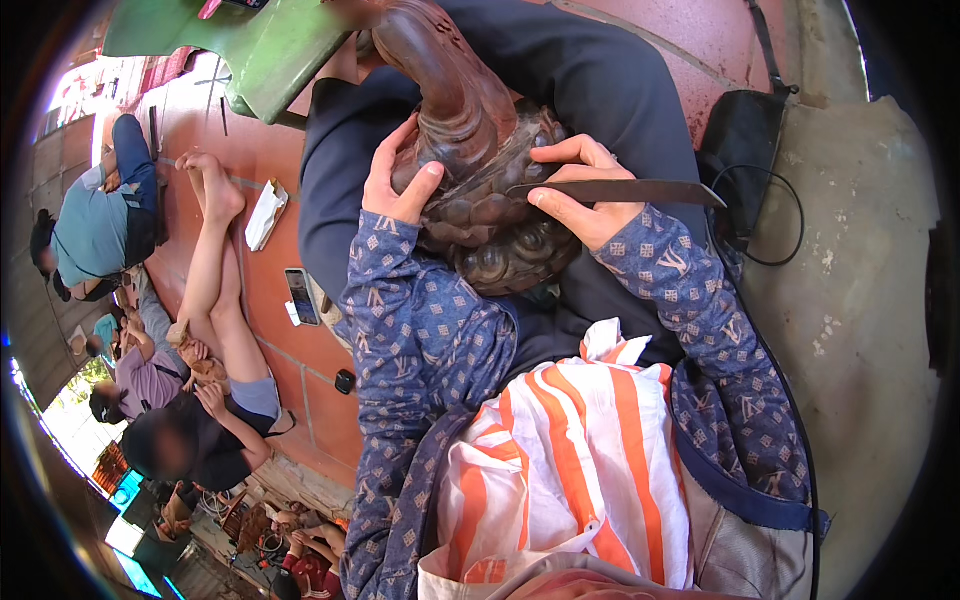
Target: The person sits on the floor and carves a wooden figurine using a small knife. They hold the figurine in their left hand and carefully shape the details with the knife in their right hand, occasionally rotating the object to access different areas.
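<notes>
A dark brown carved wooden statue point(470, 110) stands between my legs, with a rounded smooth column on top and a base of scaly, curled carving. My left hand point(398, 178) grips its left side, thumb and fingers spread round the wood. In my right hand point(590, 195) is a long, flat, dark metal blade point(650, 191), pinched between thumb and fingers. The inner end of the blade touches or lies just over the carved base; the other end points right. My right fingertips are close to the carving. Part of the statue's underside is hidden.
A green plastic chair point(285, 45) is at the upper left. On the tiled floor lie a phone point(301, 297), a white packet point(266, 215) and a small black object point(345, 381). Several people sit at left, one with bare legs point(208, 260) outstretched. A black bag point(745, 140) with a cord lies right.
</notes>
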{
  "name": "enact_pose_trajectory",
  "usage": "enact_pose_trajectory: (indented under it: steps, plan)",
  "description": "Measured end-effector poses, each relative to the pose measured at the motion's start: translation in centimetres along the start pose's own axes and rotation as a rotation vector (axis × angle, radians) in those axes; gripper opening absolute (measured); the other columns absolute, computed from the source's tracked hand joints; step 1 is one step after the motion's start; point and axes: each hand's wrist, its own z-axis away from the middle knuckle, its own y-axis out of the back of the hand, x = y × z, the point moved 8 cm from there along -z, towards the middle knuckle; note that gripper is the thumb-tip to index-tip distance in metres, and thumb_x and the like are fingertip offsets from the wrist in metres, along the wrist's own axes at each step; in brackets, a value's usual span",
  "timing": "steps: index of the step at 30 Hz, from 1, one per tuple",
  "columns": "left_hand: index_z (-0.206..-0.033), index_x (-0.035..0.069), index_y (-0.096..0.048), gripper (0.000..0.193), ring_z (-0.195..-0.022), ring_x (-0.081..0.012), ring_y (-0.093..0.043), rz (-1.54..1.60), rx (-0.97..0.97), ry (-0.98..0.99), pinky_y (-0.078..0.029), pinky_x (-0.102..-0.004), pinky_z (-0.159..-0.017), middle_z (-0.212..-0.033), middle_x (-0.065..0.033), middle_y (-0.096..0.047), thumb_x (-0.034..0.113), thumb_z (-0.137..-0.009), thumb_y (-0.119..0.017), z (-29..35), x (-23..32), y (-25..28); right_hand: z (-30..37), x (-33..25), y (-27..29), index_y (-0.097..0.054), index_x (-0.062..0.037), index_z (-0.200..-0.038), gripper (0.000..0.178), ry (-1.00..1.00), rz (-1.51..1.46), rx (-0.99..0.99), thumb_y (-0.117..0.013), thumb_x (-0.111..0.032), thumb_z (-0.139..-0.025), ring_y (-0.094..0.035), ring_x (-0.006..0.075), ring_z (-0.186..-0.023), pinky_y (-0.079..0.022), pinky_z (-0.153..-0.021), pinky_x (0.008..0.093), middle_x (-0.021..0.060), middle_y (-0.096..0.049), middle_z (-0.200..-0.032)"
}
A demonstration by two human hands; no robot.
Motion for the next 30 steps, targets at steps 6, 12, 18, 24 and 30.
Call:
enact_pose_trajectory:
  steps: [6, 12, 18, 24, 30]
  plan:
    - [-0.134, -0.004, -0.039, 0.061, -0.121, -0.0232, -0.047, 0.008, 0.006, 0.006, -0.035, -0.0339, -0.103, -0.132, -0.0168, -0.047, 0.016, -0.084, -0.067, 0.2, -0.4, 0.2, 0.4, -0.2, 0.1, -0.069, 0.0007, -0.084, 0.013, 0.013, -0.006, -0.036, -0.068, -0.012, -0.081, -0.057, 0.0215, -0.099, -0.044, -0.086, 0.0323, 0.0132, -0.059, -0.11]
    - [-0.134, -0.004, -0.039, 0.061, -0.122, -0.0231, -0.046, -0.01, 0.008, 0.009, -0.034, -0.0341, -0.104, -0.132, -0.017, -0.047, 0.016, -0.084, -0.067, 0.2, -0.2, 0.1, 0.4, 0.1, 0.0, -0.069, -0.0024, -0.078, 0.015, -0.018, -0.023, 0.042, -0.072, -0.017, -0.077, -0.057, 0.0252, -0.097, -0.044, -0.087, 0.0372, 0.0099, -0.062, -0.103]
    - [-0.134, -0.004, -0.039, 0.062, -0.122, -0.0232, -0.046, -0.005, 0.007, -0.019, -0.034, -0.0343, -0.104, -0.132, -0.0169, -0.048, 0.017, -0.083, -0.067, 0.1, -0.4, 0.2, 0.4, -0.8, 0.2, -0.07, 0.0002, -0.086, 0.012, 0.027, 0.076, -0.034, -0.067, -0.011, -0.082, -0.057, 0.0205, -0.098, -0.044, -0.085, 0.0316, 0.0128, -0.06, -0.11]
    - [-0.134, -0.004, -0.039, 0.062, -0.122, -0.0231, -0.047, -0.017, 0.006, -0.01, -0.034, -0.0341, -0.104, -0.131, -0.0167, -0.048, 0.018, -0.084, -0.068, 0.0, 0.0, 0.0, 0.2, -0.2, 0.1, -0.069, -0.0015, -0.08, 0.011, -0.029, -0.021, 0.022, -0.069, -0.013, -0.079, -0.057, 0.0239, -0.098, -0.044, -0.086, 0.0353, 0.0116, -0.062, -0.105]
    - [-0.134, -0.004, -0.04, 0.061, -0.122, -0.023, -0.047, -0.056, 0.002, -0.013, -0.034, -0.0338, -0.104, -0.132, -0.0163, -0.047, 0.017, -0.083, -0.067, 0.1, -0.2, 0.2, 0.2, 0.1, 0.4, -0.068, -0.0018, -0.076, 0.012, -0.005, -0.021, 0.035, -0.07, -0.014, -0.077, -0.058, 0.0248, -0.097, -0.046, -0.085, 0.0367, 0.0102, -0.063, -0.101]
